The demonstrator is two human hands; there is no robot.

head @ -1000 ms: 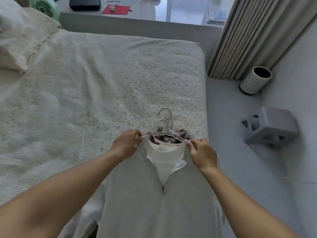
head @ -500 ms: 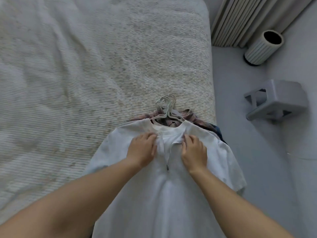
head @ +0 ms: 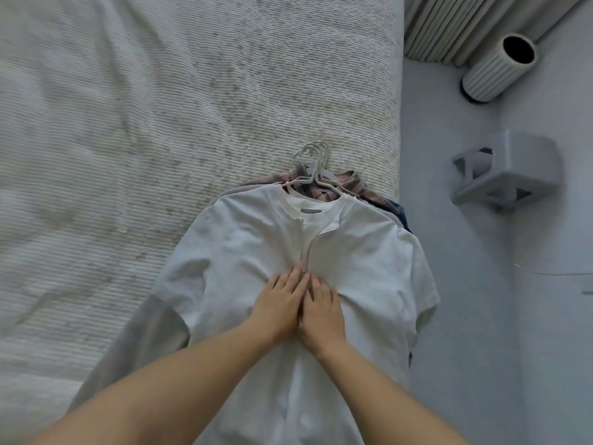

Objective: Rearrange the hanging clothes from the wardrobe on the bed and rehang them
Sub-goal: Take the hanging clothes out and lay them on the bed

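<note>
In centre frame I log a white short-sleeved zip-neck shirt (head: 362, 252) lying flat on top of a stack of hangered clothes at the right edge of the bed (head: 160, 123), with a plaid shirt (head: 354, 183) and white hangers (head: 316, 162) showing above its collar. I see my left hand (head: 279, 303) and right hand (head: 321, 311) side by side, touching, palms down on the chest just below the zip, fingers (head: 296, 277) straight and pressed together, pinching nothing. On the floor at right: a ribbed cylindrical bin (head: 494, 72) in the upper right beside the curtain (head: 449, 24), and a grey plastic stool (head: 510, 168) below it.
</note>
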